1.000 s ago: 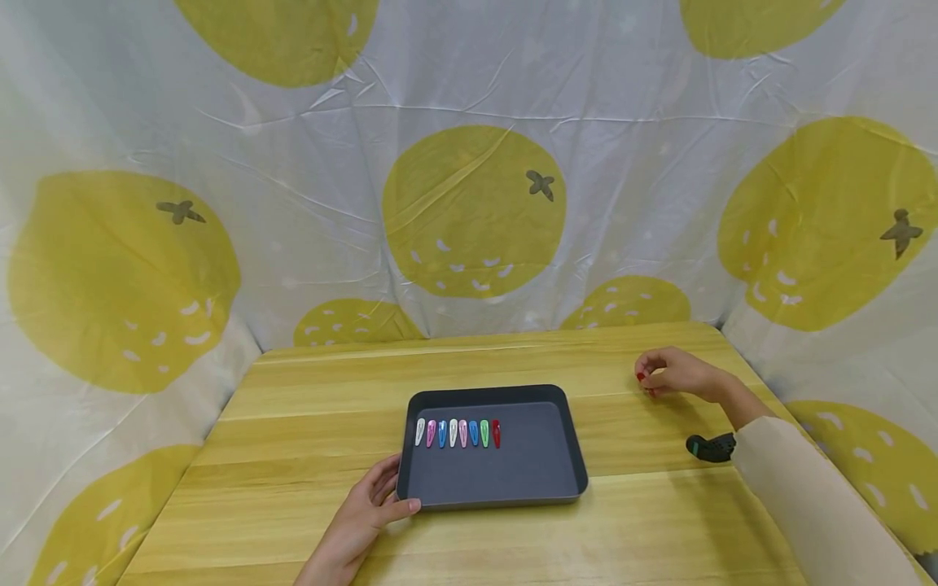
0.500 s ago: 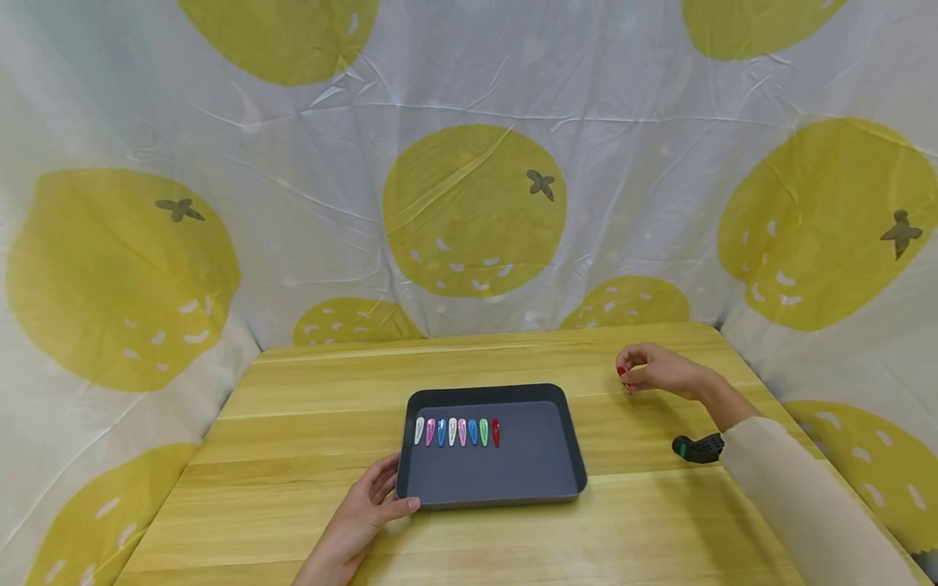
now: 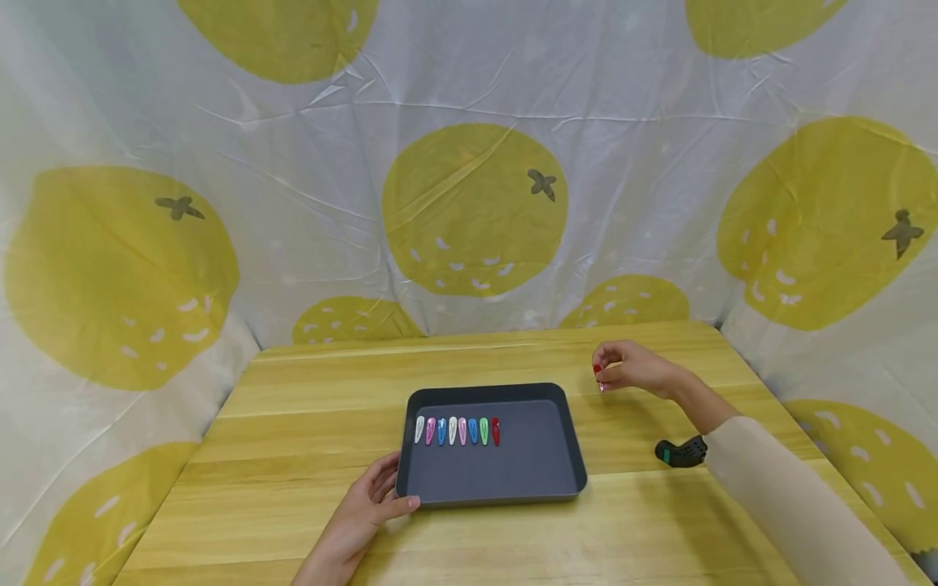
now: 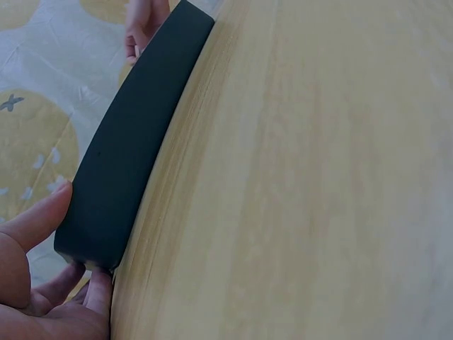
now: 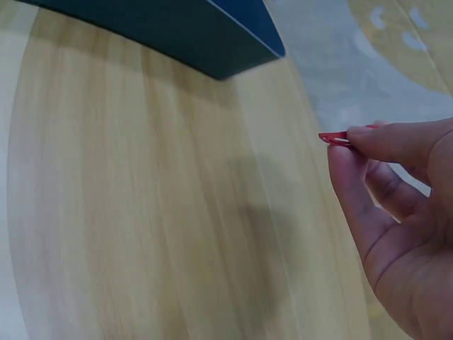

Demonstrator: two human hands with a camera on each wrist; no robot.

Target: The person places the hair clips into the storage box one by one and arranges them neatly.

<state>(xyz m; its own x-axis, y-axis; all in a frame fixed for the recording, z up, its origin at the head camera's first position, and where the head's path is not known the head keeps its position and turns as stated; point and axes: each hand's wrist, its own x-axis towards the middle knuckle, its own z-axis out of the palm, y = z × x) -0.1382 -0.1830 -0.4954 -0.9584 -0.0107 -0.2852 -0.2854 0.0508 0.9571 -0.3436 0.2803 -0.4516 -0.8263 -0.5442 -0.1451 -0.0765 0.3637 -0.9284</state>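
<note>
My right hand (image 3: 636,369) pinches a red snap hair clip (image 5: 335,138) between thumb and fingertip, above the table to the right of the dark grey baking tray (image 3: 506,480). The clip's far end is covered by the thumb in the right wrist view. Several snap hair clips (image 3: 453,431) lie side by side in a row in the tray's left part: white, pink, blue, green, with a red one at the right end. My left hand (image 3: 366,506) grips the tray's near left corner, the thumb over the rim and the fingers against the outer side.
The tray stands on a wood-patterned table (image 3: 308,439). Behind the table and at both sides hangs a white curtain (image 3: 315,203) printed with yellow fruit. A black device with a green patch (image 3: 680,452) shows by the right wrist.
My right hand has moved left toward the tray with the red hair clip. The left hand and the tray have stayed in place.
</note>
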